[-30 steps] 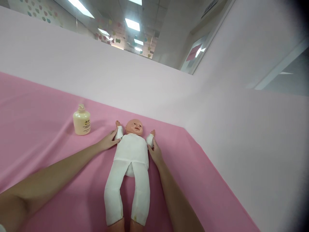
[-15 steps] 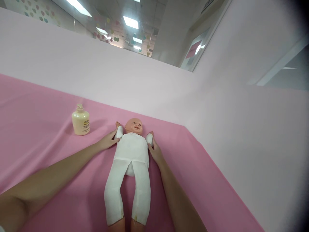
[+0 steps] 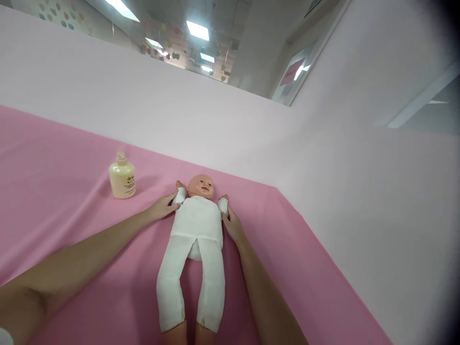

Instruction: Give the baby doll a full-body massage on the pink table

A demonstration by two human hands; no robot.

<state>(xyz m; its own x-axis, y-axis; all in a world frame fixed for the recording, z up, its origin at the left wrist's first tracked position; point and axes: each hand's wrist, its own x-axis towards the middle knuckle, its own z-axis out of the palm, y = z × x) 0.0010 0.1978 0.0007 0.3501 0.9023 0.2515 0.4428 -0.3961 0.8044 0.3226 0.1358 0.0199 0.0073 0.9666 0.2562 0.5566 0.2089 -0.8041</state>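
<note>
A baby doll in a white suit lies on its back on the pink cloth, head away from me and legs toward me. My left hand grips the doll's arm on the left side, near the shoulder. My right hand holds the doll's other arm, fingers wrapped just below its small hand. Both of my forearms stretch along either side of the doll's body.
A cream pump bottle stands on the cloth to the left of the doll's head. Pale pink partition walls close in behind and on the right. The cloth's right edge runs diagonally along the wall.
Both hands stay on the doll's arms. The view shifted slightly; the doll's head and arms sit a little higher and the arms look drawn closer to the body.
</note>
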